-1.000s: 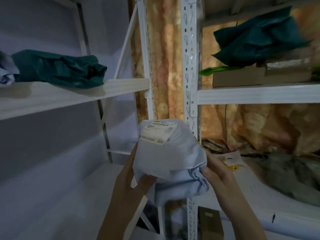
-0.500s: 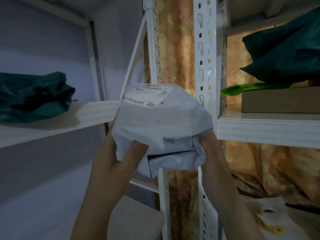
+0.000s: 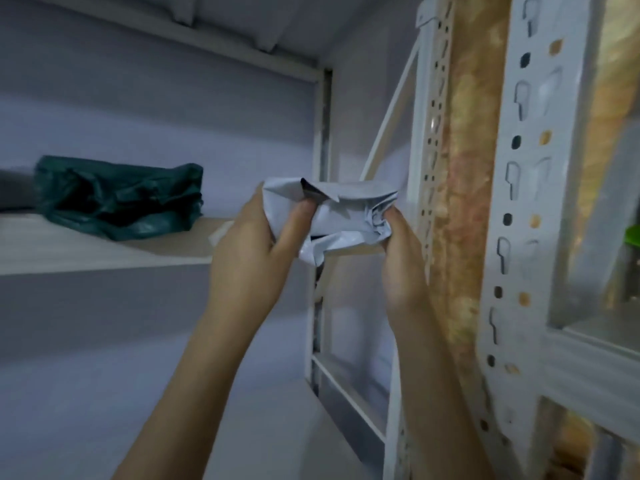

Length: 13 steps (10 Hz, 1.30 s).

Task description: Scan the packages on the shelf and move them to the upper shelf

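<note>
A pale grey plastic mailer package (image 3: 341, 207) is held up at the level of the upper shelf board (image 3: 104, 249), at its right end. My left hand (image 3: 256, 244) grips its left side with the thumb across the front. My right hand (image 3: 398, 247) pinches its crumpled right end. The package's label is not visible from here. A dark green bagged package (image 3: 121, 197) lies on the same shelf further left.
A white perforated upright (image 3: 429, 168) stands just right of the package, and a second wider upright (image 3: 530, 202) is nearer the camera. A patterned curtain (image 3: 464, 202) hangs between them. A white diagonal brace (image 3: 388, 123) crosses behind the package.
Both hands have lifted the grey package from chest height up and away toward the upper shelf's right end. Its labelled face has turned out of sight.
</note>
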Each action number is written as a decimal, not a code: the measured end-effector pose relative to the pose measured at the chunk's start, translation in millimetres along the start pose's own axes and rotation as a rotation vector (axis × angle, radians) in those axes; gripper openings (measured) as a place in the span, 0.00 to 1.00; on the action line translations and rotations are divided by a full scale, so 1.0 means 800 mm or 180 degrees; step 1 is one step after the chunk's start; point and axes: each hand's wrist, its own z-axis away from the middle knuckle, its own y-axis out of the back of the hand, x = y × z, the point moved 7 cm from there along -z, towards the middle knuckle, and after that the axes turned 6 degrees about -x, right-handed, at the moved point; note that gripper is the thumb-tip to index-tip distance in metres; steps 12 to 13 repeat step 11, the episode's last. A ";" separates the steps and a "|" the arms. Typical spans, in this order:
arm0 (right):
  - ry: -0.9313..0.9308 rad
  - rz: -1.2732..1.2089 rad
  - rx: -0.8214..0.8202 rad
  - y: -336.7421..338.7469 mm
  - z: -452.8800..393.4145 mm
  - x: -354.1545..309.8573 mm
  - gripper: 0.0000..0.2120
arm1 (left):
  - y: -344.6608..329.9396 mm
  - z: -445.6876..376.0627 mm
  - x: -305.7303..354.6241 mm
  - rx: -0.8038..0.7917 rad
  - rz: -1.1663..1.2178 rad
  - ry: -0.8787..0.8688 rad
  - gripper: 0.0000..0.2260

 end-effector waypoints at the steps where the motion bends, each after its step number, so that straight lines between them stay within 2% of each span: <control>1: -0.0005 0.0054 0.0240 0.000 -0.011 0.005 0.16 | 0.010 -0.007 0.000 0.0352 -0.1000 -0.0086 0.22; 2: 0.0181 0.0070 0.0104 -0.010 -0.023 0.021 0.13 | 0.016 -0.013 0.003 0.0531 -0.1610 -0.0222 0.26; 4: 0.0579 0.0624 0.0051 -0.022 -0.048 0.022 0.12 | 0.010 -0.038 -0.022 0.0383 -0.1985 0.0146 0.24; 5: 0.0690 0.0862 0.0282 -0.011 -0.062 0.020 0.13 | -0.007 -0.052 -0.031 0.0221 -0.1957 0.0259 0.24; 7: 0.0661 0.1324 0.0606 -0.003 -0.077 0.024 0.13 | -0.035 -0.076 -0.040 0.0151 -0.2335 0.0286 0.16; 8: 0.0683 0.1633 0.0802 0.000 -0.079 0.027 0.14 | -0.037 -0.081 -0.044 0.0334 -0.2596 0.0222 0.17; 9: 0.0742 0.1833 0.0996 0.000 -0.073 0.028 0.13 | -0.039 -0.077 -0.046 0.0460 -0.2547 0.0141 0.18; 10: 0.0748 0.1717 0.1004 -0.007 -0.075 0.024 0.14 | -0.044 -0.085 -0.047 0.0353 -0.2640 0.0211 0.22; 11: 0.1235 0.1559 0.1381 -0.001 -0.025 0.031 0.15 | -0.039 -0.045 -0.043 0.0663 -0.2231 0.0219 0.25; 13: 0.1235 0.1559 0.1381 -0.001 -0.025 0.031 0.15 | -0.039 -0.045 -0.043 0.0663 -0.2231 0.0219 0.25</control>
